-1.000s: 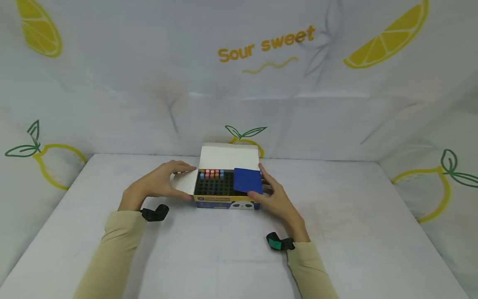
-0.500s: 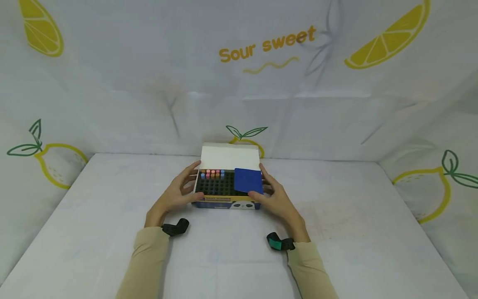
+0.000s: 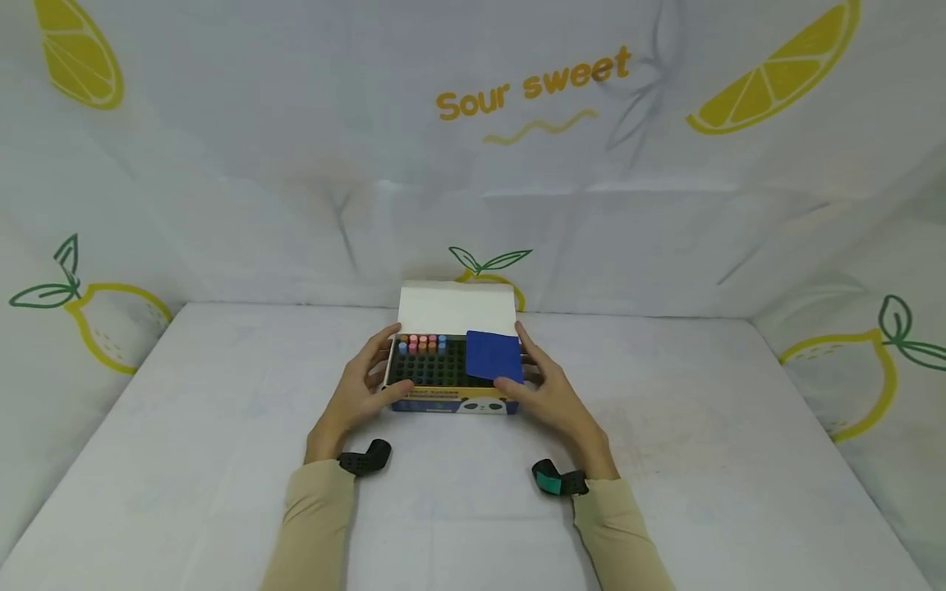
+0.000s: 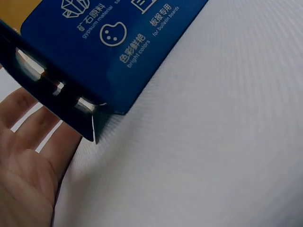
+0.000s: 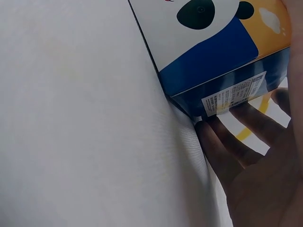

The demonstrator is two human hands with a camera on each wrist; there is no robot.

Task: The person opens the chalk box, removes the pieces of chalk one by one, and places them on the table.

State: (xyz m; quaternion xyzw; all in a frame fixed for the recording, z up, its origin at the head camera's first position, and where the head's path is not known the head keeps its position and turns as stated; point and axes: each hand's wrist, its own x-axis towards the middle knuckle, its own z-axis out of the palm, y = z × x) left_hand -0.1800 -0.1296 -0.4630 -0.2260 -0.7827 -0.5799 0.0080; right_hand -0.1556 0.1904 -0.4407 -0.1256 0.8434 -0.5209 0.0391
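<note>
A chalk box (image 3: 432,404) with a panda on its front stands at the middle back of the table. Its white lid (image 3: 458,309) is raised behind, and a blue flap (image 3: 493,355) covers the right part of the top. Several coloured chalks (image 3: 423,345) sit in the back left holes of the black holder (image 3: 424,371). My left hand (image 3: 362,394) grips the left end, thumb over the front edge. My right hand (image 3: 553,398) holds the right end likewise, thumb at the blue flap's front corner. In the right wrist view, its fingers (image 5: 225,142) touch the barcoded end.
The white cloth-covered table (image 3: 702,435) runs out to both sides and toward me. Close behind the box rises a white curtain (image 3: 296,205) printed with lemons. Each wrist wears a black strap (image 3: 365,457).
My left hand has come in rightward against the box, its thumb now over the front edge. The white left flap no longer sticks out sideways. My right hand has stayed in place.
</note>
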